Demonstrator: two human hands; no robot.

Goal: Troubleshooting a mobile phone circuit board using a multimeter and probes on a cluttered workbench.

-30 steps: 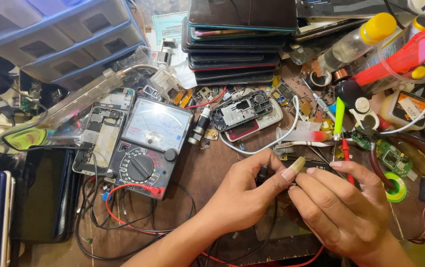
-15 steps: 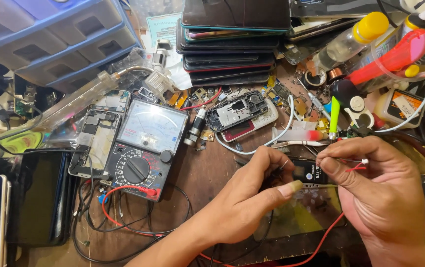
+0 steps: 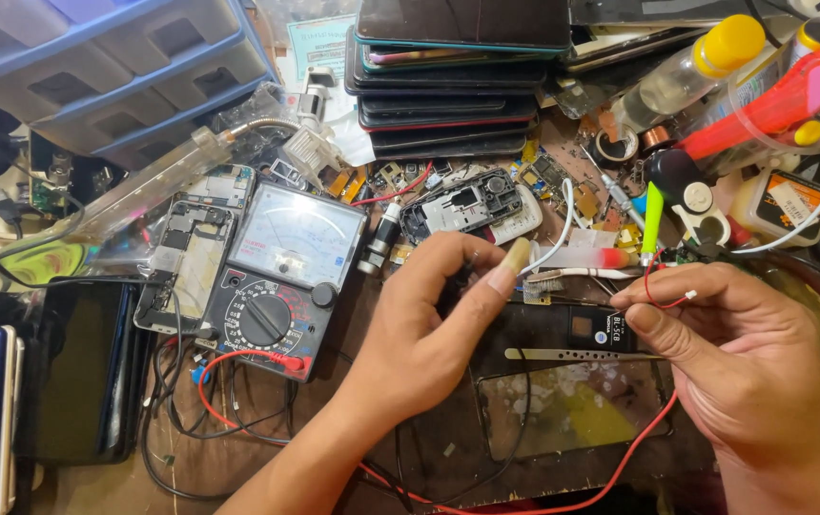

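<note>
Fingertips of the right hand [image 3: 753, 372] pinch a thin red wire [image 3: 663, 291] right of frame centre, above a small black battery [image 3: 601, 331], while the left hand [image 3: 429, 324] apparently grips a dark probe.

I note a worn, rough wooden bench top [image 3: 238, 458]. The multimeter [image 3: 281, 277] has a matt black plastic body under a glossy clear face. Upper centre, the stacked phones [image 3: 458, 76] show glossy glass. The thin strip [image 3: 577, 355] at centre right looks like dull metal. The red wire [image 3: 639, 439] has smooth plastic insulation.
</note>
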